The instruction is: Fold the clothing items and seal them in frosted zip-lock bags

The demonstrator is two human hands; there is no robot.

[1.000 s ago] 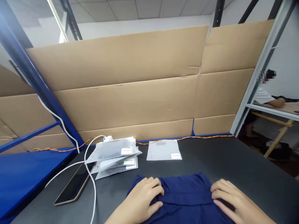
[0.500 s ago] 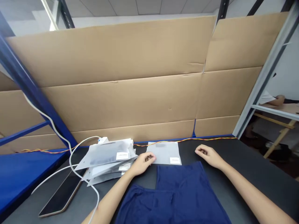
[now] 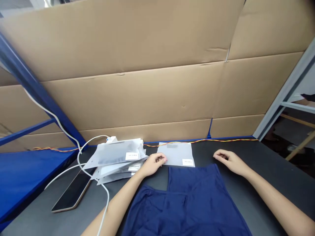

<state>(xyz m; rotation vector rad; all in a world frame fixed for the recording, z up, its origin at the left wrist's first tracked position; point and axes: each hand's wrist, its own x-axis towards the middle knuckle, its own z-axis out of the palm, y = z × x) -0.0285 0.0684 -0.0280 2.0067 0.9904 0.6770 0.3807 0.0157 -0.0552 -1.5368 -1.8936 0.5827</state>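
Note:
A dark navy garment [image 3: 189,200] lies on the black table before me, its top end pointing away and its near end cut off by the picture's edge. My left hand [image 3: 155,163] rests beside the left edge of a frosted plastic bag [image 3: 176,153] with a white label. Its fingers are curled in and nothing shows in them. To the right of the garment, my right hand [image 3: 228,160] lies on the table with fingers loosely curled, also without anything visible in them. Left of my left hand is a stack of frosted bags [image 3: 115,154] with white labels.
A phone [image 3: 72,193] lies at the left, partly under the stacked bags. A white cable [image 3: 107,193] loops past it and over my left forearm. Cardboard [image 3: 147,98] forms the back wall, with a red and yellow wire [image 3: 204,140] along its foot. Blue posts [image 3: 44,95] stand left.
The view has tilted downward and shifted slightly, so the table things appear higher. Both hands remain resting in about the same places, and the garment and bags have not visibly moved.

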